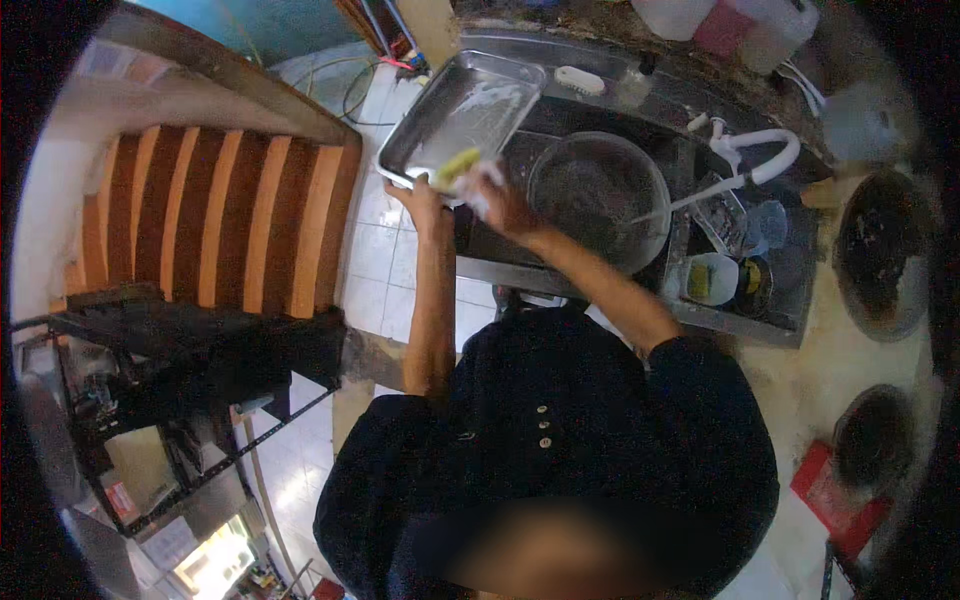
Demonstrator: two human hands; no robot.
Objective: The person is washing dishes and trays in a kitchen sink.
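Observation:
My left hand (426, 202) grips the near rim of a rectangular metal tray (450, 112), with the thumb over its edge. Whitish suds streak the inside of the tray, which rests over the left end of the sink. In my right hand (504, 201) is a yellow sponge (456, 166), pressed at the tray's near right corner. White foam covers the fingers and hides part of the grip. Right of this hand stands a large round basin (600, 199) in the sink, apparently holding water.
A white curved faucet (772, 154) reaches over the basin from the right. Beyond it sit a clear plastic container (720, 217) and a white bowl (712, 279) with a yellowish item inside. On the back ledge lies a white brush (580, 79). Wooden stairs (225, 221) rise at left.

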